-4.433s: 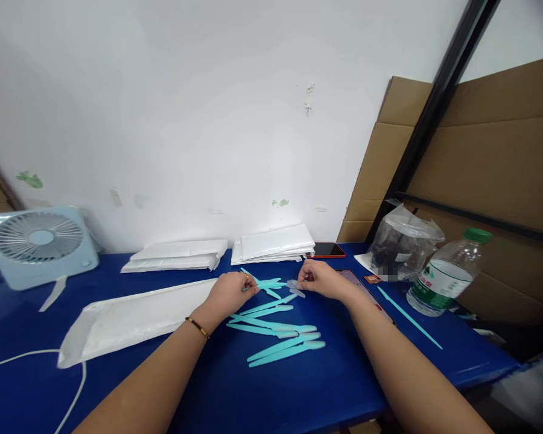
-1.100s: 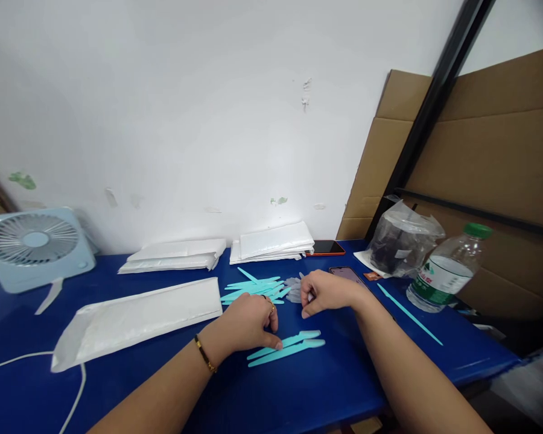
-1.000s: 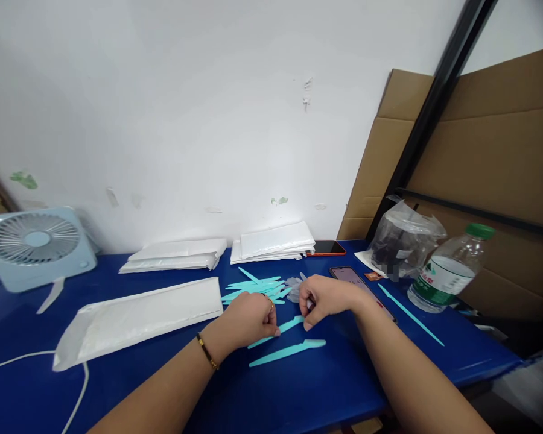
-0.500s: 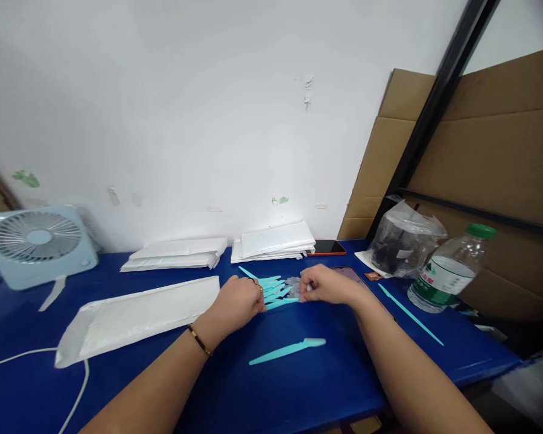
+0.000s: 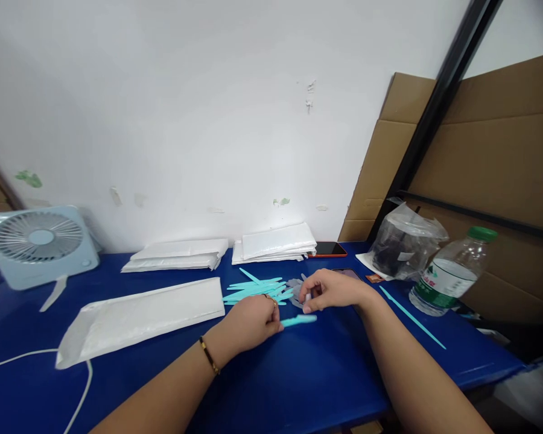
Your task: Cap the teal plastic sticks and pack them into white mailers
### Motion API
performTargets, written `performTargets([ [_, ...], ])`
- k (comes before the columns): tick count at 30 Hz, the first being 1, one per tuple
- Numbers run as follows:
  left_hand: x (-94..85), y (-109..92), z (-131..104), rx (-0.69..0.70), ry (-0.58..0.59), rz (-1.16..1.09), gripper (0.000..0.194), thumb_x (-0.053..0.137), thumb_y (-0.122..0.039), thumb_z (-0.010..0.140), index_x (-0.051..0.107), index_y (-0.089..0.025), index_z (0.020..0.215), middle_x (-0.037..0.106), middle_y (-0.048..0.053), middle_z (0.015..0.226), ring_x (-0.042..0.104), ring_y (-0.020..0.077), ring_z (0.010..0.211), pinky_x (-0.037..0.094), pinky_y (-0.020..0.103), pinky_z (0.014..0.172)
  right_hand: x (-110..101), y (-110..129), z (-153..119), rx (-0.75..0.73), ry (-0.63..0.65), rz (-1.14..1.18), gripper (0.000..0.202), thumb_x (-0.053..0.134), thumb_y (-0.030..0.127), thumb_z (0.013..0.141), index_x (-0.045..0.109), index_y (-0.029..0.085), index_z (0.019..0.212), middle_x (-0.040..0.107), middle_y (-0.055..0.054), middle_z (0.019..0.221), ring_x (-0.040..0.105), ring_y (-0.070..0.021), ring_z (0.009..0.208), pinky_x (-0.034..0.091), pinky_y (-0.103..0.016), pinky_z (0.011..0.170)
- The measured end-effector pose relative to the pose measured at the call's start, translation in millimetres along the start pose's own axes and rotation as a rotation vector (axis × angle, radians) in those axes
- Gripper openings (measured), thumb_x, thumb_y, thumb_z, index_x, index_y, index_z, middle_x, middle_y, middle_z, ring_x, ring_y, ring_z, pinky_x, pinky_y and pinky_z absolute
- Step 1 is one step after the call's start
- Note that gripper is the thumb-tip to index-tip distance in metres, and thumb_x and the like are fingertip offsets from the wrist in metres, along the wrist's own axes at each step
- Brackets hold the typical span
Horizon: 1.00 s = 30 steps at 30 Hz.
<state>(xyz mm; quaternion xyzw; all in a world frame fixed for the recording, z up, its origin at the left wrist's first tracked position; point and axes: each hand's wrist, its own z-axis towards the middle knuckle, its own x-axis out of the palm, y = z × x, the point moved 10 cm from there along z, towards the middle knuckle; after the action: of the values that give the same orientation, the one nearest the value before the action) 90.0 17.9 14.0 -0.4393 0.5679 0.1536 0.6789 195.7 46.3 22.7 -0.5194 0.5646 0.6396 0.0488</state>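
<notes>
My left hand point(image 5: 256, 322) is closed on a turquoise eyebrow razor point(image 5: 301, 320), whose blade end points right. Behind that hand lies a loose pile of the same turquoise razors point(image 5: 253, 286). My right hand point(image 5: 332, 292) has its fingers curled in a pinch around a small translucent whitish piece point(image 5: 308, 298), seemingly a cap. Its fingertips are just above the held razor's end, apart from it. Beside them sits a small heap of clear, cap-like pieces point(image 5: 294, 283), partly covered by my right fingers.
A white padded envelope point(image 5: 149, 316) lies at left, with stacked white envelopes point(image 5: 274, 242) along the wall. A fan point(image 5: 40, 241) and its cable stand left. Two phones, one orange-edged point(image 5: 328, 249), a bagged dark item point(image 5: 400, 244), a water bottle point(image 5: 450, 274) and a single razor point(image 5: 411, 317) are right.
The razor that lay alone at the front of the table is now in my left hand, lifted toward my right hand. My left hand has left the pile, coming nearer and slightly right.
</notes>
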Motion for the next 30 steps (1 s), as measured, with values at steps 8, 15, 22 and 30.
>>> performTargets([
  [8,-8.2,42,6,-0.122,0.036,-0.332,0.032,0.045,-0.046,0.079,0.057,-0.017,0.081,0.066,0.001,0.069,0.058,0.0134,0.062,0.039,0.021,0.053,-18,-6,6,-0.051,-0.211,0.321,0.038,0.066,0.045,0.068,0.069,0.013,0.088,0.064,-0.003,0.064,0.059,-0.0124,0.056,0.048,-0.024,0.055],
  [15,-35.5,49,6,-0.069,-0.195,0.059,0.034,0.057,-0.049,0.071,0.062,-0.021,0.088,0.063,0.005,0.094,0.057,0.0208,0.087,0.042,0.028,0.070,-38,-39,4,0.079,-0.283,0.119,0.031,0.062,0.039,0.072,0.069,0.013,0.086,0.067,-0.005,0.070,0.060,-0.0145,0.056,0.046,-0.025,0.054],
  [22,-20.6,49,10,0.030,-0.144,0.224,0.068,0.034,-0.064,0.082,0.033,-0.024,0.136,0.030,0.009,0.144,0.021,0.0270,0.133,0.014,0.045,0.107,-68,-34,-2,0.098,-0.601,-0.295,0.023,0.050,0.024,0.077,0.070,0.017,0.086,0.068,-0.006,0.088,0.060,-0.0192,0.080,0.042,-0.026,0.069],
  [30,-10.0,16,-2,0.046,-0.048,0.226,0.056,0.028,-0.057,0.087,0.055,-0.020,0.120,0.054,0.011,0.126,0.046,0.0269,0.118,0.032,0.040,0.098,-64,-50,4,0.153,-0.563,-0.351,0.024,0.055,0.029,0.076,0.069,0.017,0.092,0.067,-0.008,0.092,0.060,-0.0206,0.083,0.042,-0.027,0.070],
])
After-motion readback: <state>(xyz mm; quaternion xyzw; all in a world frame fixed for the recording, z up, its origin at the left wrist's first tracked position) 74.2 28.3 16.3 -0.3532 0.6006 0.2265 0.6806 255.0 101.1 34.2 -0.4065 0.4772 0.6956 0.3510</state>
